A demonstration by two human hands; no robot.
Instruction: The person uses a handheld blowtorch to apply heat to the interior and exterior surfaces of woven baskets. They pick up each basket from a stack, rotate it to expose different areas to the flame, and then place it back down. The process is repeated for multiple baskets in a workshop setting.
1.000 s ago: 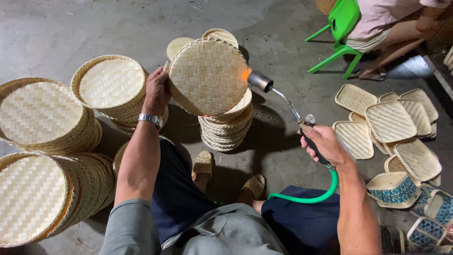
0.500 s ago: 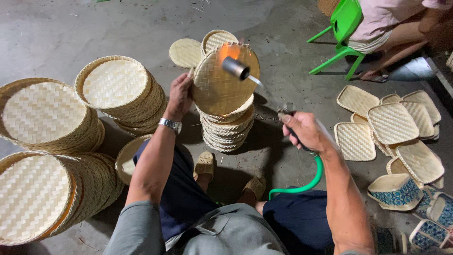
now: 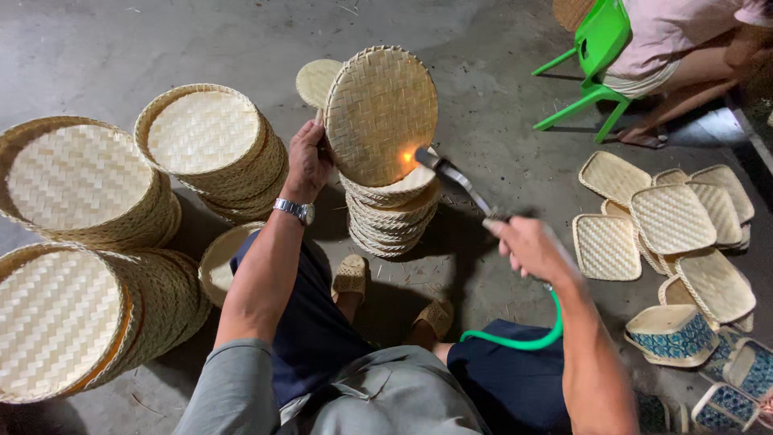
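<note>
My left hand (image 3: 307, 159) grips the left edge of a round woven bamboo tray (image 3: 378, 113), held upright on its edge above a stack of round trays (image 3: 392, 221). My right hand (image 3: 527, 246) holds a gas torch (image 3: 459, 177) fed by a green hose (image 3: 523, 338). The torch tip points at the lower part of the upright tray, where an orange flame (image 3: 408, 157) glows against the weave. A wristwatch (image 3: 294, 209) is on my left wrist.
Tall stacks of round woven trays (image 3: 205, 145) stand at left, one lying on its side (image 3: 72, 322). Rectangular woven trays (image 3: 668, 217) and patterned baskets (image 3: 672, 334) lie at right. Another person sits on a green stool (image 3: 596, 56) at the top right. The floor is grey concrete.
My left hand has turned the tray more upright and shifted its grip. The torch moved from the tray's top edge down to its lower part.
</note>
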